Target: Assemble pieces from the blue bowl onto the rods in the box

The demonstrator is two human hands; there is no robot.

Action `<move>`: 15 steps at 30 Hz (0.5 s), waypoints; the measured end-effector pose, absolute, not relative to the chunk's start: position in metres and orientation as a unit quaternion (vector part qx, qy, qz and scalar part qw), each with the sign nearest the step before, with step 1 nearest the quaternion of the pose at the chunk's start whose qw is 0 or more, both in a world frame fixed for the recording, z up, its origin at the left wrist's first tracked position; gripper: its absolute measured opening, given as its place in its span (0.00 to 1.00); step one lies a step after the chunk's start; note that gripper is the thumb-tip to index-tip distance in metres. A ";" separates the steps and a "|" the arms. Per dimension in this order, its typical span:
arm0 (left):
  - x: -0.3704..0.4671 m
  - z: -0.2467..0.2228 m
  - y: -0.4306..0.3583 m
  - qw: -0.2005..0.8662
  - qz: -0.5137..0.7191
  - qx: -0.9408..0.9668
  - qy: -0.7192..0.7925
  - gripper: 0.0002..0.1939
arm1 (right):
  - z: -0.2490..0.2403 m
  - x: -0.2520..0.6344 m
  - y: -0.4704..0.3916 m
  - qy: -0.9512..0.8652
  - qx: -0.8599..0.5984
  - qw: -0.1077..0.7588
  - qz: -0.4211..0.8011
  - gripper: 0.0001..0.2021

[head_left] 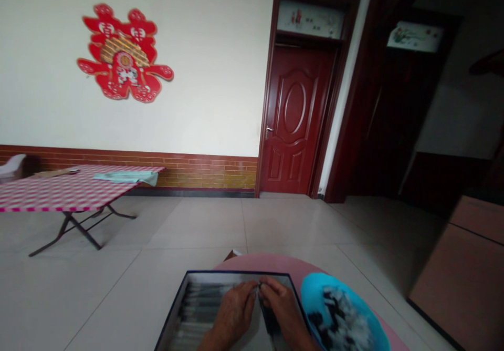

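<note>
l hand (pixel 235 310) & r hand (pixel 281 305) pinched near-closed, tiny dark pc (pixel 259 286) held btwn, blue-rimmed box (pixel 220 272) below; prob. being adjusted, steadiness needed.

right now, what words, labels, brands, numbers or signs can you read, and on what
None reads clearly.
Red wall decoration: two pale characters, too blurred.
Panel above the red door: character-like marks, too small.
Panel above the dark doorway: faint marks, too small.
Box, blue bowl: no lettering visible.

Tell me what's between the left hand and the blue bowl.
Between left hand and blue bowl, the head view shows the right hand, a dark strip and the box rim.
</note>
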State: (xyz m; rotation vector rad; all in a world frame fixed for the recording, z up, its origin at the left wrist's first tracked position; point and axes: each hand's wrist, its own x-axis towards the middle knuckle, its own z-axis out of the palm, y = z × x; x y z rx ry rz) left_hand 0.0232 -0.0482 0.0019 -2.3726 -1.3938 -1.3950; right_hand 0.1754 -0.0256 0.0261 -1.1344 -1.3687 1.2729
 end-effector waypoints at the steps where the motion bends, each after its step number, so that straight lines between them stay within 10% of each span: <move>1: 0.024 0.003 -0.048 0.020 -0.448 -0.771 -0.451 0.14 | 0.027 0.175 -0.026 -0.561 -0.461 0.457 0.514 0.17; 15: 0.020 -0.007 -0.045 -0.020 -0.408 -0.771 -0.488 0.09 | 0.023 0.172 -0.022 -0.614 -0.484 0.450 0.432 0.16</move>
